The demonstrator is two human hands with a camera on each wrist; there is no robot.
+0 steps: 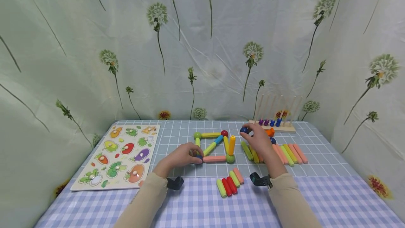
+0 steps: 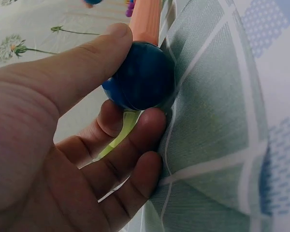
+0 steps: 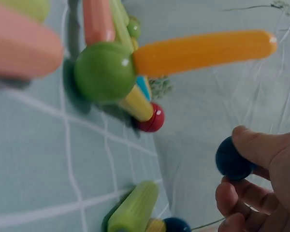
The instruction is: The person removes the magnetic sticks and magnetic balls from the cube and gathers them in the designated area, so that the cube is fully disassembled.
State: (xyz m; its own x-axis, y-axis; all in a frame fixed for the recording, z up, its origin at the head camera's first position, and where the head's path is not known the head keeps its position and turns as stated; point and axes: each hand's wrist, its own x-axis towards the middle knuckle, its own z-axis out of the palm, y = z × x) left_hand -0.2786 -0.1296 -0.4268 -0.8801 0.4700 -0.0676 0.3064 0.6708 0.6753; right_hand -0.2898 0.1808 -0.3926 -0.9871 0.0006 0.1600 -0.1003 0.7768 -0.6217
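My left hand [image 1: 182, 154] pinches a blue ball [image 2: 147, 77] between thumb and fingers. That ball is the front left corner of a flat frame on the cloth, with a pink stick [image 1: 214, 158] running right from it. The frame's other corners are a green ball [image 1: 197, 135], a red ball [image 1: 224, 133] and a second green ball [image 1: 230, 158], from which an orange stick [image 3: 205, 52] stands upright. A yellow-green and blue diagonal [image 1: 213, 144] crosses the frame. Right of it, my right hand [image 1: 257, 138] holds another blue ball [image 3: 232, 160] up between thumb and fingertips.
Loose sticks [image 1: 289, 154] lie in a row at the right, near another blue ball [image 1: 272, 140]. Several short sticks [image 1: 227, 187] lie in front. A vegetable puzzle board [image 1: 123, 156] is at the left. A peg rack with beads [image 1: 286, 128] stands at the back right.
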